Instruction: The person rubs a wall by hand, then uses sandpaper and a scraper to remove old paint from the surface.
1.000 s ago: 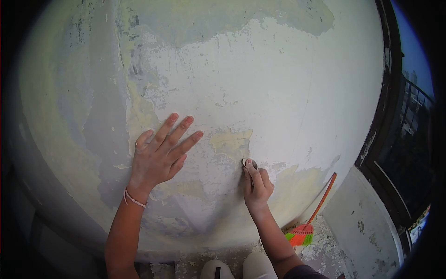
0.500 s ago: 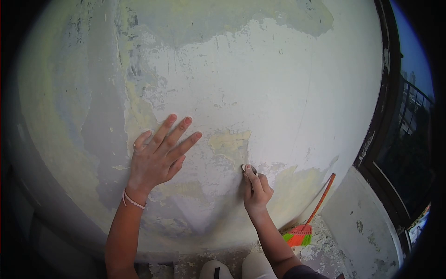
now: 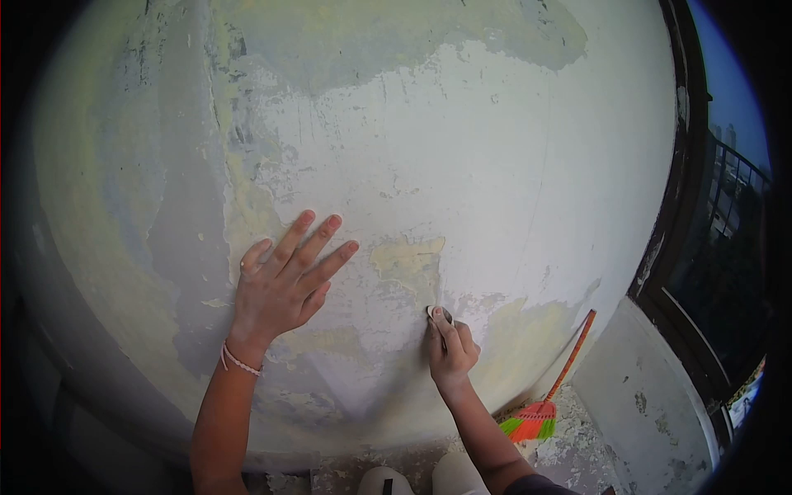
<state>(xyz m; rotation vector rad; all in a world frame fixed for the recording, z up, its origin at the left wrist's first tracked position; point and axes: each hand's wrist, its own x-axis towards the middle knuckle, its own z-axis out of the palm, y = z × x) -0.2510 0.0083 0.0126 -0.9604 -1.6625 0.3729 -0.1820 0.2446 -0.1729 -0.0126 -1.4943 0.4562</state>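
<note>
Wall (image 3: 503, 173) filled most of the view, its white coat broken by grey and yellowish areas with ragged, flaking edges. Along the right side ran a dark window frame (image 3: 657, 239), with sky, a railing and distant buildings beyond it. Below the frame stood a low grey wall (image 3: 639, 388), marked with darker blotches. Pale flakes were scattered over the floor (image 3: 577, 445) at its foot. In the corner a broom (image 3: 532, 422) with orange and green bristles stood head down, its orange handle leaning towards the upper right. Two pale-covered knees showed at the bottom edge.

The left hand (image 3: 285, 285) lay spread against the wall, back outward, fingers extended and well apart, grasping nothing. The right hand (image 3: 452, 351), lower and further right, was drawn into a closed grip around a small tool. Between the two hands, a little above the right one, was a yellowish patch (image 3: 408, 257) of exposed undercoat. A braided pale bracelet (image 3: 240, 363) circled the left wrist.

The small tool (image 3: 448, 315) sat at the top of the right hand, pinched at the fingertips, its pale rounded edge by the wall just below the patch. The fingers hid the rest of it.
</note>
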